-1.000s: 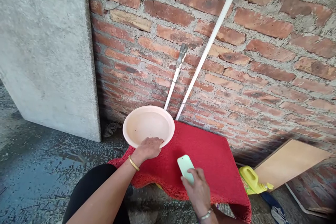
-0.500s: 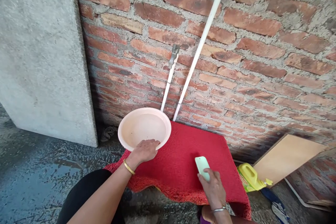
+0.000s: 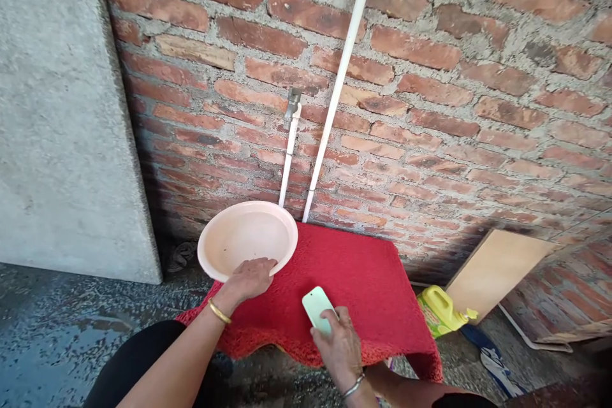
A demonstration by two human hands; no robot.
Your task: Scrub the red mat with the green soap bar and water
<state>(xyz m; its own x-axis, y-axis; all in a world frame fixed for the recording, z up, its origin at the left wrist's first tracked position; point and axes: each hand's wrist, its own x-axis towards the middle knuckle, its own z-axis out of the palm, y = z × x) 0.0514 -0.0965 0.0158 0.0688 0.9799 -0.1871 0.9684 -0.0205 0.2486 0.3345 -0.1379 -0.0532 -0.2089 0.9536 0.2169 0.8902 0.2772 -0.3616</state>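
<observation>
A pale pink basin (image 3: 248, 236) stands at the left end of the red shaggy rug (image 3: 354, 268), tilted slightly toward me. My left hand (image 3: 251, 278) grips its near rim, with the fingers over the edge on the inner side. In my right hand (image 3: 342, 341) is a light green scrub brush (image 3: 316, 306) with a small hole at its far end. Its back faces up, its underside is hidden, and it lies against the rug near the front edge. The rug is draped over a low support, and its front edge hangs in waves.
Behind the rug rises a brick wall (image 3: 406, 134) with a white pipe (image 3: 339, 89) and a tap (image 3: 292, 105). A concrete slab (image 3: 67, 115) leans at left. To the right are a yellow jug (image 3: 438, 311), a board (image 3: 500, 271) and a slipper (image 3: 500, 370) on wet floor.
My right hand has moved left across the rug with the scrub brush, closer to the basin. My left hand stays on the basin's rim. The view has turned slightly right.
</observation>
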